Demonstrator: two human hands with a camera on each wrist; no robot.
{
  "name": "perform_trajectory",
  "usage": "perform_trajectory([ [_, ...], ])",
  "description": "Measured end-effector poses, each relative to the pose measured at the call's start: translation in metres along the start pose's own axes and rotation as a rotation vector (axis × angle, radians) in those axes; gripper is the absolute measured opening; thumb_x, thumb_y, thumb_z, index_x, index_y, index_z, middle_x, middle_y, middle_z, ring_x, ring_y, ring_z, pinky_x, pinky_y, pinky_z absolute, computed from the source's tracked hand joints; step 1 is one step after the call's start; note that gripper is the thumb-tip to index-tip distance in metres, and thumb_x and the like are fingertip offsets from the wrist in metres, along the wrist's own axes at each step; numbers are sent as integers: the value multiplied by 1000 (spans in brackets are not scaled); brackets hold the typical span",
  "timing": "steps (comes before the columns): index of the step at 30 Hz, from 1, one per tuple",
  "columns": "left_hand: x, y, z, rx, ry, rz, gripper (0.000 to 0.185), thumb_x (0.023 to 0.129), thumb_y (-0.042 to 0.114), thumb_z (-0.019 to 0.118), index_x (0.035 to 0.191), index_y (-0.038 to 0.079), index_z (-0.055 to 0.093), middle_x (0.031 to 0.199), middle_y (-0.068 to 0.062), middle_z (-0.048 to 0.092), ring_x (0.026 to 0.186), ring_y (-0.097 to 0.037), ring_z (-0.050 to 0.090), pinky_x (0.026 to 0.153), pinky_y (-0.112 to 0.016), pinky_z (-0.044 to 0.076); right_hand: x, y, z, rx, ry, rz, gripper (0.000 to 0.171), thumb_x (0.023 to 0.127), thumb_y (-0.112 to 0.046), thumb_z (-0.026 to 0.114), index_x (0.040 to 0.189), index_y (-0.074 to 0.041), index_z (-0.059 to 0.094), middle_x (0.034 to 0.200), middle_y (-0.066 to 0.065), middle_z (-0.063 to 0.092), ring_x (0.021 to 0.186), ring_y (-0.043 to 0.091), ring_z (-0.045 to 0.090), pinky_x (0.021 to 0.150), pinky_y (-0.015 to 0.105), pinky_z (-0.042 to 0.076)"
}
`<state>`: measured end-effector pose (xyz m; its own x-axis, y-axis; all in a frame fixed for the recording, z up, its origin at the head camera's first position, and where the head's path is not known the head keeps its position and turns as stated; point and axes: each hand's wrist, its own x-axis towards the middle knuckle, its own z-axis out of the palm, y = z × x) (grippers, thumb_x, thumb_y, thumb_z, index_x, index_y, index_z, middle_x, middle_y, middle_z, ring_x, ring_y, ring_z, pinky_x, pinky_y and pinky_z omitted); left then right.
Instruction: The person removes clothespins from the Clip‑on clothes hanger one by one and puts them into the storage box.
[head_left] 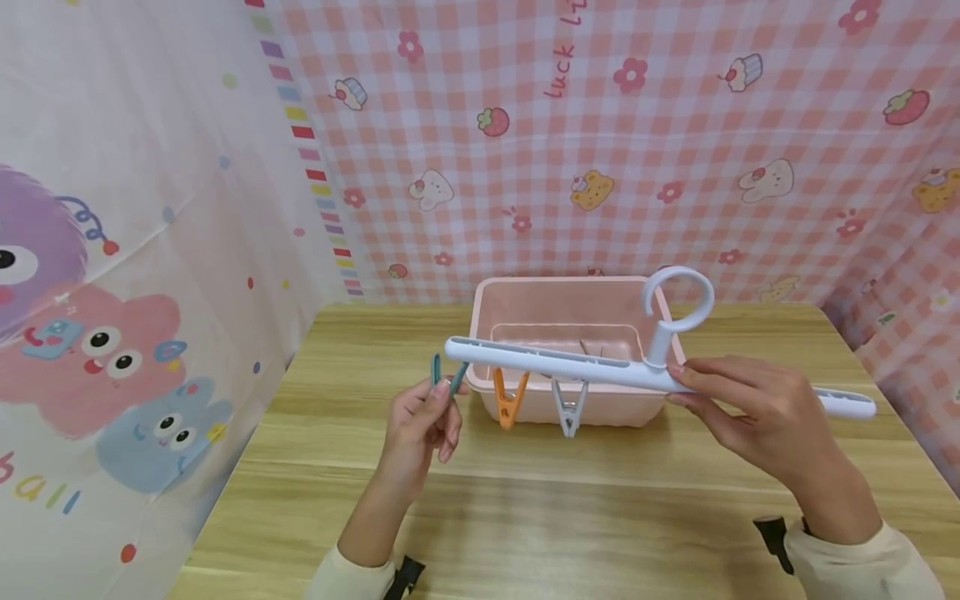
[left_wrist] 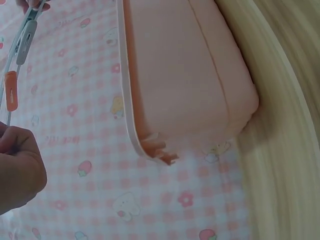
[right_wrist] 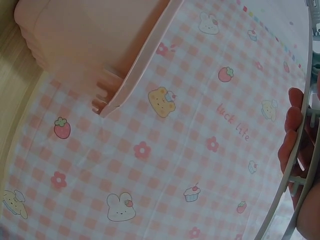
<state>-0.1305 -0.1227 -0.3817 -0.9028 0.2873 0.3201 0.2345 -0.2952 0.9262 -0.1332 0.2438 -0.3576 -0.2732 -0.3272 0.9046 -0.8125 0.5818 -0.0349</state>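
Note:
My right hand [head_left: 772,408] grips the white hanger bar [head_left: 555,362] just right of its round hook [head_left: 708,300]. The bar is held above the table, tilted with its left end higher. An orange clothespin [head_left: 507,404] and a pale grey clothespin [head_left: 569,408] hang from its left half. At the bar's left tip, my left hand [head_left: 420,425] pinches a teal clothespin [head_left: 456,379]; whether it touches the bar, I cannot tell. The left wrist view shows the orange clothespin [left_wrist: 11,91] and grey clothespin [left_wrist: 26,42] on the bar, with part of my left hand [left_wrist: 20,167] below.
Behind the hanger, a pink plastic basket [head_left: 491,304] stands on the wooden table [head_left: 352,350], with some thin item inside that I cannot make out. A pink checked cloth [head_left: 525,167] hangs behind the table, and a white cartoon-printed cloth [head_left: 210,250] at its left.

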Motion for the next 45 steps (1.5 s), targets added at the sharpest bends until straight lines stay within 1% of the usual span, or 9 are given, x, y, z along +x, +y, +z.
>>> perform_trajectory([
  [4,1,-1,2,147,72,82,26,107,10,44,100,9,69,58,10,54,46,1,45,37,-19,34,0,0,-1,-12,-10,5,48,99,-47,61,88,-4,83,77,14,77,72,13,73,84,7,52],
  [9,5,-5,4,479,163,315,13,98,-5,55,92,-9,65,55,-7,54,43,2,42,36,-18,35,0,0,-3,-29,-26,10,49,99,-48,61,89,-5,83,77,12,77,70,15,72,81,8,53],
  [14,9,-10,1,855,208,627,16,97,4,62,81,-1,64,53,-3,53,45,-1,41,41,-12,33,0,0,-4,-50,-41,13,50,99,-49,60,90,-6,83,77,11,77,68,16,72,77,10,54],
  [18,12,-11,-3,1172,269,850,29,103,20,54,84,2,66,49,2,49,39,-4,34,40,-12,25,0,0,-4,-72,-66,8,51,100,-49,58,90,-6,83,77,9,77,65,19,72,69,15,55],
  [24,13,-10,-7,1494,391,1066,29,100,16,50,88,0,70,46,2,49,36,-7,20,37,-21,18,1,-1,-4,-30,-117,20,50,101,-48,57,93,-5,83,76,9,78,63,13,71,57,15,52],
  [28,14,-9,-6,1467,423,1057,29,101,18,53,88,0,71,45,2,48,36,-7,19,37,-21,17,1,-2,-3,-27,-108,23,50,100,-48,58,93,-5,83,76,9,78,66,10,72,60,13,52],
  [34,11,-10,-4,1299,411,931,34,104,27,53,86,3,69,44,4,43,36,-7,26,39,-15,17,1,-2,-2,-58,-74,20,49,100,-49,59,91,-7,83,77,9,78,66,13,72,65,13,54],
  [39,11,-12,-5,1129,384,840,38,104,31,54,88,1,70,49,0,50,38,-9,38,40,-15,29,0,-2,-2,-42,-32,15,50,99,-49,61,89,-6,83,77,11,77,68,13,73,73,9,54],
  [45,12,-17,-9,979,289,811,36,103,28,58,94,-4,72,56,-2,57,44,-10,48,45,-17,41,-2,-3,-4,-13,8,28,48,98,-47,63,90,-4,83,75,14,76,71,10,71,83,5,51],
])
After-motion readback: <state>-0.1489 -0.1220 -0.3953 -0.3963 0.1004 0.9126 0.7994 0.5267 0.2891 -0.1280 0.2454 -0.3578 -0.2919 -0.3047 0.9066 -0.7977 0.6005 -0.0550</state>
